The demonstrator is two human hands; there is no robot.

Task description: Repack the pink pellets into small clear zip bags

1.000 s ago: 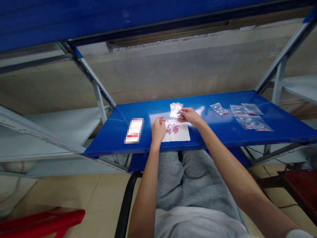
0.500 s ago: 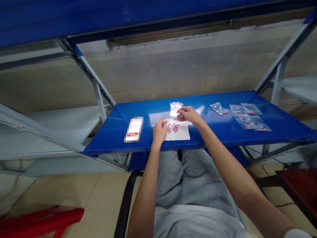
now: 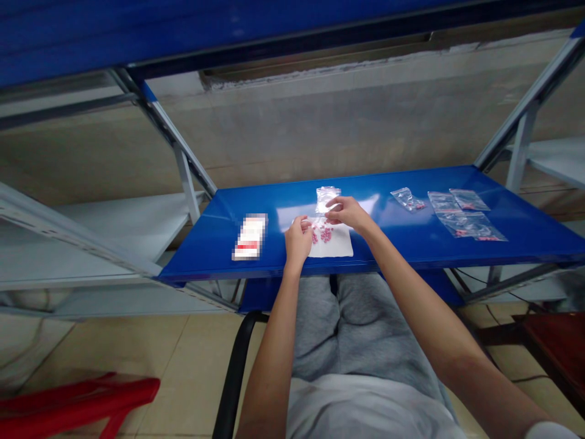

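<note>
- At the far left of the blue steel shelf (image 3: 525, 241) lies a flat white-and-red packet (image 3: 249, 236), too blurred to read. It looks light and stiff, and I'd take it by its long edges.
- My left grip (image 3: 298, 239) is nearest, hovering at the left edge of the white paper sheet. Its fingers are drawn into a narrow pinch, but I cannot tell whether they hold anything.
- The white paper sheet (image 3: 329, 241) lies flat on the shelf, right in front of me. On it sits a loose cluster of small pink pills (image 3: 325, 233). They are tiny, light and likely to roll, so I'd pick them up gently or tip them from the paper.
- My right grip (image 3: 348, 213) is narrow, pinching the lower end of a clear plastic bag (image 3: 327, 198) just above the paper. The bag is thin, soft and slippery, so its top edge is the best hold.
- Further right lie several small clear bags (image 3: 466, 213), with pink pills visible inside them.
</note>
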